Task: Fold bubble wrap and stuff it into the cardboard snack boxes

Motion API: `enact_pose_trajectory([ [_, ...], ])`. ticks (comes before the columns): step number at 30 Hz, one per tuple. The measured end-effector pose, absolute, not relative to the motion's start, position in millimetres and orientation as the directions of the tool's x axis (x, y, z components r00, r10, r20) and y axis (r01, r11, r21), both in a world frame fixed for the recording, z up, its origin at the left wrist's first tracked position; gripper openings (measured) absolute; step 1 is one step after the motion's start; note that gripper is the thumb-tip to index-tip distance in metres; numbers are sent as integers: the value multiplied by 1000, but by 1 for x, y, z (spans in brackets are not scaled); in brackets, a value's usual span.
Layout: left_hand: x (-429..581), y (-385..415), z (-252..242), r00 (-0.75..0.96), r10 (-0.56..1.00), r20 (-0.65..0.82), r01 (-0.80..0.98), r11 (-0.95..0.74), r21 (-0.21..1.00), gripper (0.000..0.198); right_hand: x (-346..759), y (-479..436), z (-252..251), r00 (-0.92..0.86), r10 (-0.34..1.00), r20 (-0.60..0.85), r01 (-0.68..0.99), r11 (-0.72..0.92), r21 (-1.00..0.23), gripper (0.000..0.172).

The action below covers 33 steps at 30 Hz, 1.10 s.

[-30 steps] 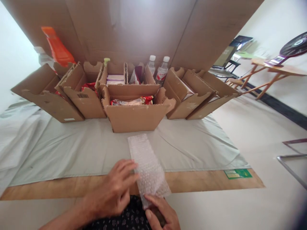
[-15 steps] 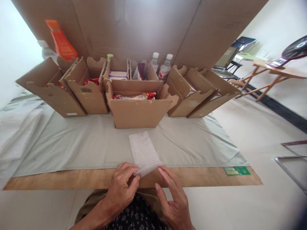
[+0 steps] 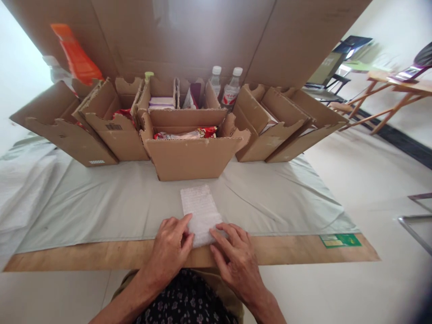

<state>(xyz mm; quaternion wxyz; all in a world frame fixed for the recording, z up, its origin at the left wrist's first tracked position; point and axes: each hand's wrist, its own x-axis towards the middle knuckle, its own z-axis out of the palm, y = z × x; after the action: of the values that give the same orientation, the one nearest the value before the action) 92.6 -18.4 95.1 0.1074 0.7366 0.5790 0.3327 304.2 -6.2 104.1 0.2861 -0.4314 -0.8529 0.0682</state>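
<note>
A white bubble-wrap sheet or pouch (image 3: pixel 199 204) lies at the front of the cloth, its lower edge reaching over the wooden table edge. My left hand (image 3: pixel 170 240) touches its lower left side, with the index finger and thumb apart along that edge. On the lower right side rest the fingertips of my right hand (image 3: pixel 236 252), spread and slightly bent. Whether anything is inside the wrap I cannot tell. Just beyond it stands a cardboard box (image 3: pixel 189 157) holding red and clear packets (image 3: pixel 189 134).
More cardboard boxes (image 3: pixel 118 135) stand in a row behind. Two clear bottles (image 3: pixel 231 90) with white caps and an orange bottle (image 3: pixel 77 54) rise among them. Clear plastic sheeting (image 3: pixel 23 193) lies at left. A green packet (image 3: pixel 340 240) sits on the wooden edge (image 3: pixel 286 249).
The lower end of the wrap has come down flat. My left hand has loosened its pinch there, and my right hand has moved in onto the wrap. The view has shifted slightly.
</note>
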Motion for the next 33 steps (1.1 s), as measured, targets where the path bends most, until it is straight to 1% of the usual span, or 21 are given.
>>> enact_pose_trajectory([
  [3, 93, -18, 95, 122, 925, 361, 823, -298, 484, 44, 306, -3, 106, -512, 772, 377, 690, 631, -355, 28],
  [5, 93, -21, 97, 113, 917, 382, 838, -294, 459, 44, 307, 0, 106, -532, 766, 359, 682, 640, -355, 27],
  [7, 93, -25, 101, 111, 897, 427, 830, -320, 457, 40, 308, 4, 105, -550, 752, 364, 672, 657, -342, 27],
  [9, 94, -30, 106, 157, 877, 455, 796, -385, 467, 37, 309, 8, 105, -568, 726, 388, 658, 683, -316, 27],
  [11, 96, -35, 108, 226, 868, 442, 763, -440, 474, 33, 310, 11, 107, -588, 699, 406, 639, 710, -297, 27],
  [13, 98, -37, 108, 264, 871, 414, 751, -455, 478, 27, 311, 15, 111, -613, 677, 408, 612, 733, -297, 27],
  [17, 99, -36, 104, 219, 880, 422, 717, -438, 542, 20, 311, 19, 117, -645, 667, 374, 566, 745, -353, 23],
  [20, 97, -33, 103, 153, 884, 441, 686, -417, 597, 19, 310, 24, 114, -597, 706, 381, 555, 706, -439, 19],
  [22, 95, -30, 103, 125, 891, 437, 700, -391, 598, 18, 309, 27, 109, -544, 724, 424, 555, 690, -465, 17],
  [24, 94, -27, 103, 108, 896, 430, 726, -367, 581, 18, 308, 27, 107, -471, 726, 502, 579, 683, -445, 15],
  [27, 95, -21, 100, 91, 904, 418, 760, -335, 558, 16, 308, 18, 109, -384, 705, 596, 632, 672, -387, 18],
  [29, 96, -18, 98, 81, 907, 412, 777, -317, 544, 14, 308, 10, 110, -424, 683, 595, 629, 695, -349, 20],
  [33, 97, -17, 93, 64, 913, 403, 802, -287, 523, 17, 305, 4, 107, -557, 657, 507, 611, 738, -285, 21],
])
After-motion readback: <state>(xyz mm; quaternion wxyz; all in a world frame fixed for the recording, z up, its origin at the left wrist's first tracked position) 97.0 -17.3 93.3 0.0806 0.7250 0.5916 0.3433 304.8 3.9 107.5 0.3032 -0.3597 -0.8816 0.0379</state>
